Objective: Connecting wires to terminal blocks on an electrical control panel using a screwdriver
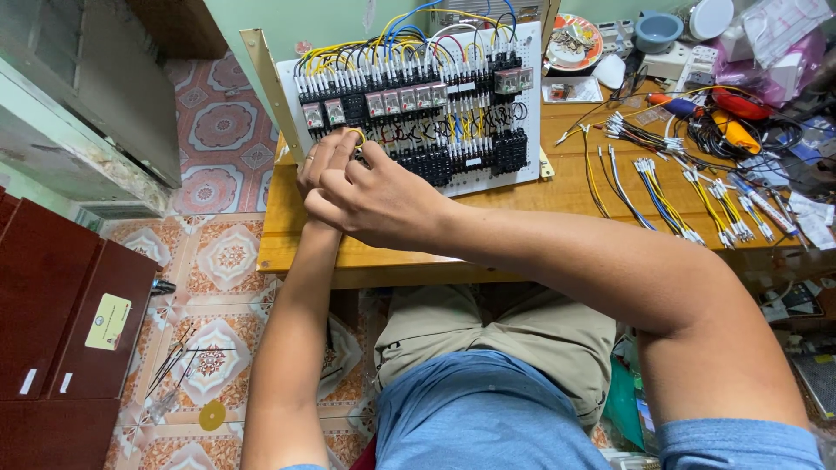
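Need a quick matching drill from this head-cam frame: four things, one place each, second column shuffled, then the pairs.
Things:
1. yellow wire loop
2. white wiring panel
3. loose ferruled wires
4. patterned plate

Places:
A. spread on the table's right half
B. leaning upright at the table's back
C. at the fingertips of both hands
D. far edge of the table, behind the panel

Pairs: 1-C, 2-B, 3-A, 4-D

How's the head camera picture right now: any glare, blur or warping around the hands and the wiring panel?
Head view: even, soft light, no strong glare on the white wiring panel; both hands, the left hand and the right hand, are sharp, no motion blur; wide-angle warping bends the wooden table edge and stretches the forearms; the right hand hides the terminals just behind it.
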